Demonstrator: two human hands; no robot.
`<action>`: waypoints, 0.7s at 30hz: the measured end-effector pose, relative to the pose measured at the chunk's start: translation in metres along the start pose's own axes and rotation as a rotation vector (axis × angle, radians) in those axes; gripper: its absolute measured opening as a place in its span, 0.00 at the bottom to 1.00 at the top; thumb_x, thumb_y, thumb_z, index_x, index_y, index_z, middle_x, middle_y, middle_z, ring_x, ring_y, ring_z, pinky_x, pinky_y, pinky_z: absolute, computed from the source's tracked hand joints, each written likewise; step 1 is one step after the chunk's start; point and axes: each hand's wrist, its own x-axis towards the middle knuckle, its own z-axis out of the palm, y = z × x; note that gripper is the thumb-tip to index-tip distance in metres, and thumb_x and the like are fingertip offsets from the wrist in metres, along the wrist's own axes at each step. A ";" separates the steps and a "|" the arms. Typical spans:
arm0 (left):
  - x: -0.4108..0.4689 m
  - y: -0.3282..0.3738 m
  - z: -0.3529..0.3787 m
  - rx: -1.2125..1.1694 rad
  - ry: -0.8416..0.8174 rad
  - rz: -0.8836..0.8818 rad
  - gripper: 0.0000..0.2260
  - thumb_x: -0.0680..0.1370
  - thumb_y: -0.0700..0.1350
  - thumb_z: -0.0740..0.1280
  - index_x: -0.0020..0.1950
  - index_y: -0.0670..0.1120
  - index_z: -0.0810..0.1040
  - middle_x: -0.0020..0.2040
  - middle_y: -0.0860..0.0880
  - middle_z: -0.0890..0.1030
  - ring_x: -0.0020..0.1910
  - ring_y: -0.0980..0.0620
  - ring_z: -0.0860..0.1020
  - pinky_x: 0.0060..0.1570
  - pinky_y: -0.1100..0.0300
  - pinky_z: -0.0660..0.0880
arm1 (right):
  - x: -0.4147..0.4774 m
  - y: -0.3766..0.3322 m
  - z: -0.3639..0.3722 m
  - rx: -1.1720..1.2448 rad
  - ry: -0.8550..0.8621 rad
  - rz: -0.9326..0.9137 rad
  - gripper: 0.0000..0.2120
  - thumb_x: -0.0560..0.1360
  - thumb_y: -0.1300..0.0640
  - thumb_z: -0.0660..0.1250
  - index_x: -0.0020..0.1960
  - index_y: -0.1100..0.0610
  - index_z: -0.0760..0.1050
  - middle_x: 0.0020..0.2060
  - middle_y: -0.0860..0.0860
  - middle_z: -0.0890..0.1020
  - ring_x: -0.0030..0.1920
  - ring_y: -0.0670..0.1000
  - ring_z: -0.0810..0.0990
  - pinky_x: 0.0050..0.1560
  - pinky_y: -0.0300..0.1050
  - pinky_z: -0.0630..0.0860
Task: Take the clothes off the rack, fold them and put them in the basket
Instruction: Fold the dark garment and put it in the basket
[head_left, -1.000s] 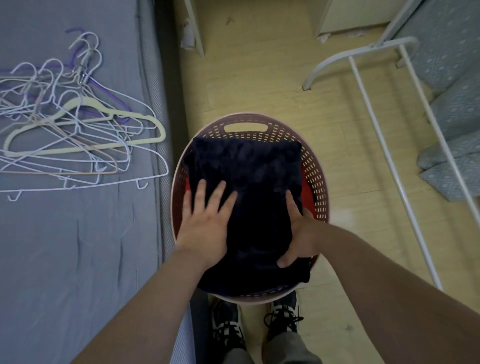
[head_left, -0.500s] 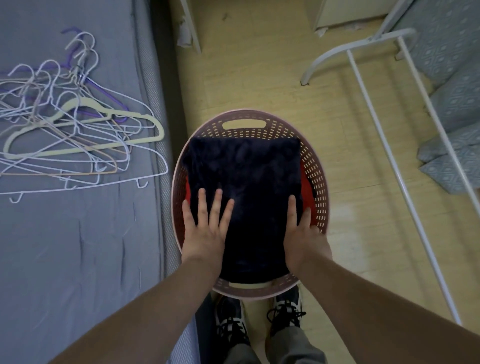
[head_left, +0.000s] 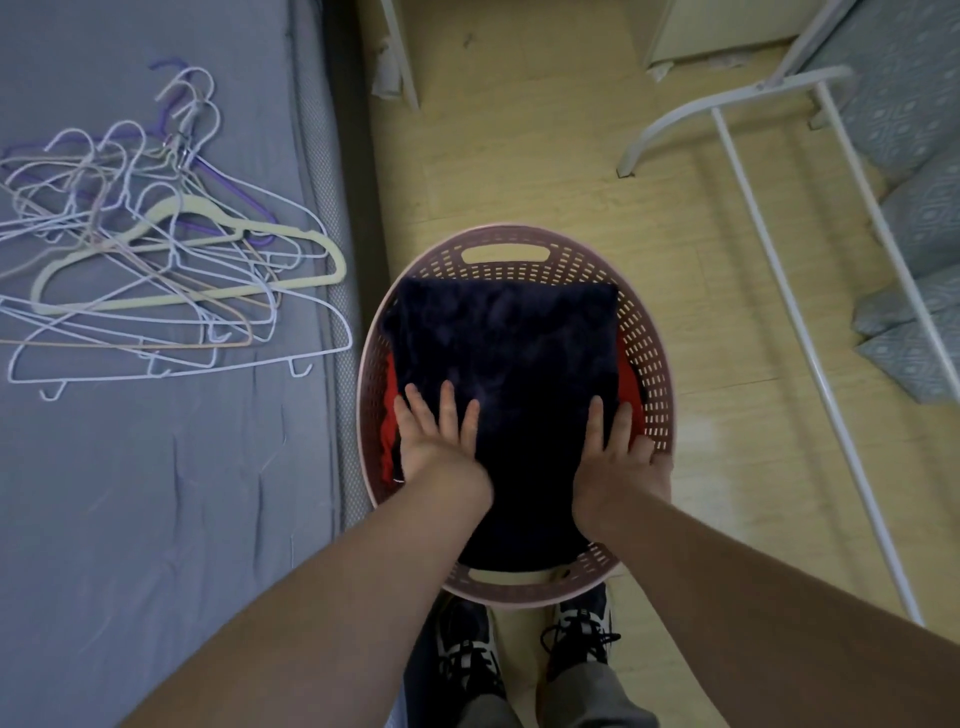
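The folded dark garment (head_left: 509, 364) lies in the basket (head_left: 649, 353) on a red piece (head_left: 387, 431), with the left hand (head_left: 434, 441) and right hand (head_left: 613, 457) pressing it flat, fingers straight and slightly spread. Lifting off unevenly may let the fold spring open or slide sideways. Its near edge, draped over the rim a second ago, now sits inside

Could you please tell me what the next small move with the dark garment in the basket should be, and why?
Probably lift both hands away. The left hand and right hand lie flat on the folded dark garment, which already sits inside the basket over a red garment, so nothing seems left to settle.
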 end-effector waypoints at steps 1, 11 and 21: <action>0.000 -0.001 -0.022 -0.046 -0.022 0.013 0.43 0.79 0.51 0.65 0.80 0.45 0.35 0.79 0.38 0.37 0.76 0.27 0.43 0.72 0.31 0.42 | 0.000 -0.001 -0.016 0.009 -0.001 -0.009 0.46 0.76 0.56 0.63 0.81 0.58 0.34 0.80 0.60 0.38 0.74 0.65 0.57 0.69 0.59 0.65; 0.079 -0.040 -0.049 -0.508 0.442 -0.034 0.51 0.71 0.74 0.61 0.80 0.48 0.38 0.80 0.40 0.46 0.79 0.40 0.45 0.76 0.41 0.50 | 0.085 -0.011 -0.088 0.351 0.228 -0.252 0.51 0.73 0.29 0.64 0.82 0.48 0.38 0.81 0.56 0.43 0.80 0.61 0.46 0.77 0.63 0.54; 0.082 -0.060 -0.024 -0.507 0.699 0.074 0.47 0.70 0.75 0.58 0.80 0.47 0.53 0.77 0.41 0.61 0.75 0.41 0.61 0.74 0.48 0.60 | 0.083 -0.002 -0.066 0.385 0.486 -0.216 0.47 0.71 0.24 0.60 0.79 0.52 0.54 0.76 0.57 0.60 0.76 0.60 0.61 0.73 0.60 0.60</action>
